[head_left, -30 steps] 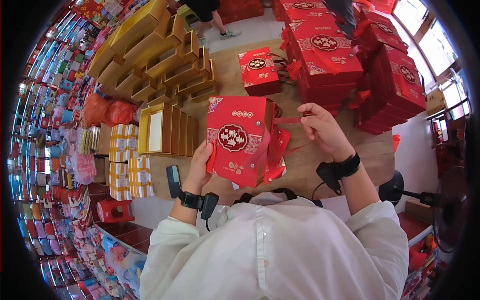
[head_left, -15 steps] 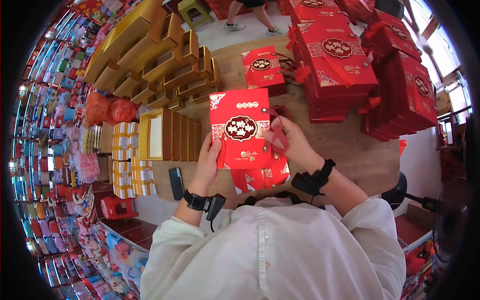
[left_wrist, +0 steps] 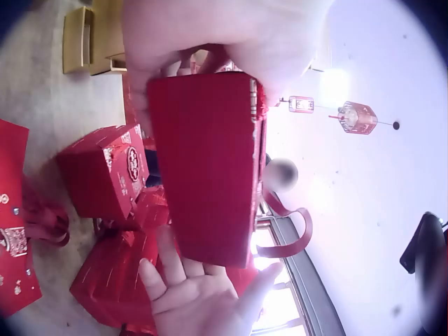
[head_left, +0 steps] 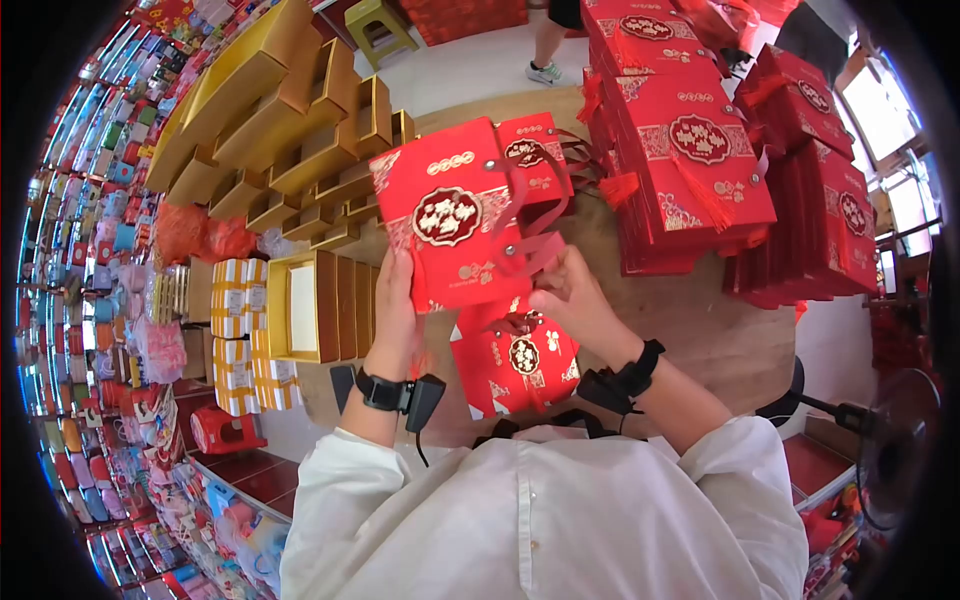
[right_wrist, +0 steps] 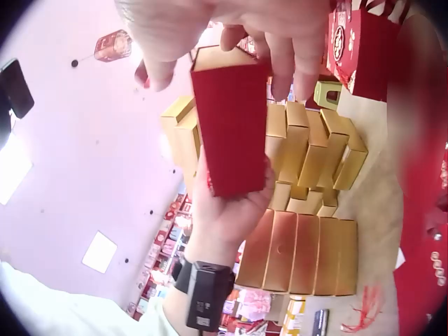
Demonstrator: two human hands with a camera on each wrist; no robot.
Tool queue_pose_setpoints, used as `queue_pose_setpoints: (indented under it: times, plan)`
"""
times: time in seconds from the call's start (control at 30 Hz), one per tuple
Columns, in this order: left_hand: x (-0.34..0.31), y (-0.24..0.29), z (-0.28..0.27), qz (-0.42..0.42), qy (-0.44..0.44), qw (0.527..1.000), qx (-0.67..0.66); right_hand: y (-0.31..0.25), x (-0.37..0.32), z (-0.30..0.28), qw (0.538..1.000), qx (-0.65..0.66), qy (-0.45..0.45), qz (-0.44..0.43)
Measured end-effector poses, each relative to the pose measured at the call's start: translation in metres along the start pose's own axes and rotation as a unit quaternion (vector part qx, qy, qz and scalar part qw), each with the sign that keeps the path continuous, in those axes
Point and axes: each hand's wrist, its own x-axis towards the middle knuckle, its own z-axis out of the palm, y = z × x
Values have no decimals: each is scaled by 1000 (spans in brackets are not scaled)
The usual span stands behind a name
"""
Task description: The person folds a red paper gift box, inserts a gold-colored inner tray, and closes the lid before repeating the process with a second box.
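Note:
A red gift box point(head_left: 440, 215) with a dark oval medallion and gold print is held up, tilted, over the table. My left hand point(head_left: 397, 310) grips it by its left side; in the right wrist view the palm lies under the narrow red side point(right_wrist: 234, 133). Close to the opposite side is my right hand point(head_left: 578, 300), beside the loose ribbon handle point(head_left: 540, 250). The left wrist view shows this right hand point(left_wrist: 199, 297) with its fingers spread near the box's end. Below, another red box point(head_left: 490, 355) lies on the table in front of my body.
Stacks of red gift boxes point(head_left: 690, 150) stand at the right, and a single one point(head_left: 540, 135) behind the held box. Gold trays point(head_left: 300, 130) are piled at the back left, with more gold trays point(head_left: 350, 300) in a row. Yellow-striped packs point(head_left: 235, 370) stand at the left edge.
The held box has moved up and left and now tilts, uncovering more of the red box below. My right hand has come in from the pulled-out ribbon to the box's lower right side.

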Motion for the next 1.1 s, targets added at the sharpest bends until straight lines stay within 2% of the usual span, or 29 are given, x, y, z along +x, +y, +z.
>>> queue_pose_setpoints:
  times: [0.03,0.1,0.17,0.3,0.37,0.4,0.43,0.5,0.57,0.63,0.67,0.7,0.73,0.77,0.8,0.83,0.87,0.93,0.97,1.0,1.03,1.07,1.1]
  plan:
    - [16,-5,2,2,-4,1000,-4,-4,11,5,998,48,35,-25]
    - [48,-22,2,-35,-13,999,-5,-9,36,3,998,35,54,-18]
    - [77,-37,9,-41,7,999,-23,11,66,-9,988,36,148,-10]
    - [131,-66,20,-51,-32,998,-8,22,106,-38,978,10,196,-74]
    - [147,-86,28,-15,-39,999,16,27,113,-47,973,22,209,-98]
    - [153,-100,29,-10,-23,998,61,40,117,-61,962,-139,227,-68]
    - [160,-115,25,-13,-22,998,56,49,119,-71,925,-296,238,-35]
    - [162,-132,20,-2,-29,983,181,66,120,-80,928,-293,232,2]
    - [156,-136,19,-32,-23,988,148,76,121,-85,931,-286,224,38]
    - [156,-146,12,29,1,980,197,77,112,-83,928,-276,242,-62]
    - [150,-148,6,14,8,980,198,77,106,-84,924,-280,256,-53]
    - [140,-136,2,2,-3,974,227,77,98,-84,924,-268,262,-82]
    - [124,-127,-6,-12,-14,967,255,77,82,-85,940,-251,230,-18]
    - [109,-124,-14,-44,-18,979,199,77,69,-89,951,-233,198,40]
    - [88,-129,-30,-46,-19,970,239,86,50,-92,940,-289,162,78]
    - [66,-136,-48,-41,-21,959,279,103,28,-100,950,-269,85,132]
    - [41,-148,-67,-72,0,959,273,114,5,-103,946,-267,18,181]
    - [-19,-151,-97,-143,28,924,354,134,-38,-103,930,-241,-80,268]
    - [-52,-166,-114,-97,69,898,423,139,-52,-100,930,-240,-85,267]
    - [-80,-174,-129,-19,54,883,466,143,-65,-96,925,-215,-90,299]
    - [-99,-169,-127,-19,59,882,467,141,-71,-90,920,-191,-95,330]
    - [-116,-165,-124,-175,48,906,382,139,-76,-85,908,-212,-106,346]
    - [-128,-162,-120,-325,35,902,283,141,-79,-80,908,-212,-110,344]
